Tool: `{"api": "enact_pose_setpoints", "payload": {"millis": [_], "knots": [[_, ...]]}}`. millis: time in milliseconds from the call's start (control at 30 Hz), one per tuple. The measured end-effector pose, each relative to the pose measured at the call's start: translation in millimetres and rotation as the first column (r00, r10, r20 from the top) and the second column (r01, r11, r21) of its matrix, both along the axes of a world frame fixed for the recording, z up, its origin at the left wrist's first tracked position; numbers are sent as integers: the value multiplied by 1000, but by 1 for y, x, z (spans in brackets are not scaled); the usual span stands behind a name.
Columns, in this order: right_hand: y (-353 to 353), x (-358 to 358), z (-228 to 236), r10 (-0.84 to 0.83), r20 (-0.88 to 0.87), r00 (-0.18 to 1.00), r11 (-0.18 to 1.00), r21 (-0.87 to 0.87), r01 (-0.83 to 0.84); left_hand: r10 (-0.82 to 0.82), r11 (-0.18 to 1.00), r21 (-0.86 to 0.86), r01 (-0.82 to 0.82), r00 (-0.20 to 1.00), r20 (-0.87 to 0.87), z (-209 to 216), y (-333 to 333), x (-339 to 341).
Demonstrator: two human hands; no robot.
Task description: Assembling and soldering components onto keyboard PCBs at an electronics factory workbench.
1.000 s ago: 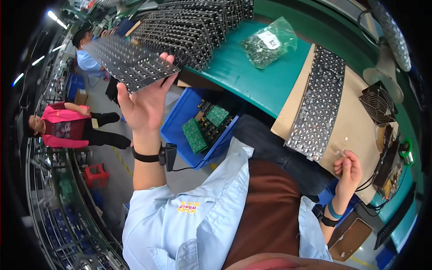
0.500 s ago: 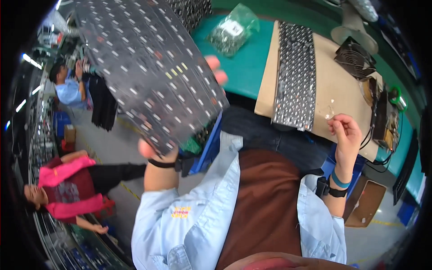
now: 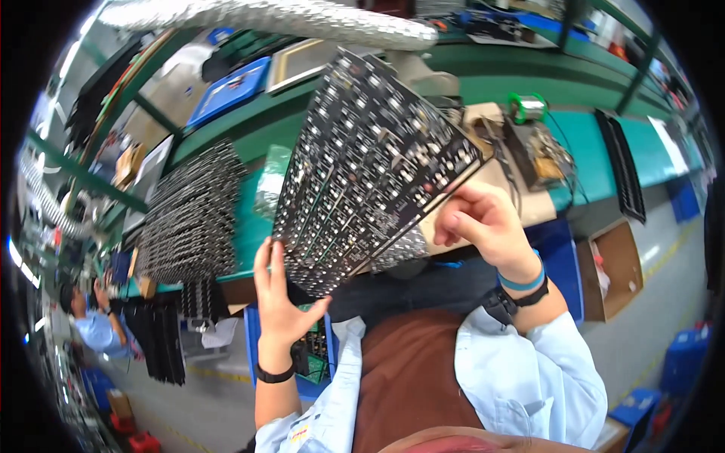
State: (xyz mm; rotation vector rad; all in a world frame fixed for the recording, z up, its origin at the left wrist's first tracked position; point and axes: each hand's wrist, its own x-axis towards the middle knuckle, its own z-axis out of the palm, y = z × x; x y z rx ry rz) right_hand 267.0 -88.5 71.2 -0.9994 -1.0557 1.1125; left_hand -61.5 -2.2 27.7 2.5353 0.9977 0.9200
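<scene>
A large black circuit board panel (image 3: 370,162), dotted with rows of small pale parts, is held up at a tilt above the bench. My left hand (image 3: 283,309) grips its lower left corner, fingers on the side edge and thumb near the bottom corner. Close to the panel's lower right edge, my right hand (image 3: 483,223) has its fingers curled in toward the thumb. Whether it touches the edge or pinches something small cannot be made out. Partly covered by the raised panel, a second populated board (image 3: 404,249) lies on the bench.
Stacked boards (image 3: 192,215) stand at the left, near a clear bag (image 3: 272,181). A solder spool (image 3: 527,108) and a metal-framed device (image 3: 532,155) sit at the right back. A silver duct (image 3: 287,19) crosses overhead. Below are a blue bin (image 3: 253,351) and a cardboard box (image 3: 615,264).
The view has swung left toward the bench. The panel has turned and come over the bench in front of me, still in my left hand. My right hand has come up close to its edge.
</scene>
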Motion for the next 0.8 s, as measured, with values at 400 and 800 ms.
{"api": "enact_pose_setpoints", "payload": {"millis": [400,800], "knots": [[-5,42,-19,113,-26,993,994,9,-113,111,985,150,-81,971,-211,3,12,17],[13,35,-43,-64,-269,961,998,-3,66,157,909,406,-94,979,-127,36,22,12]]}}
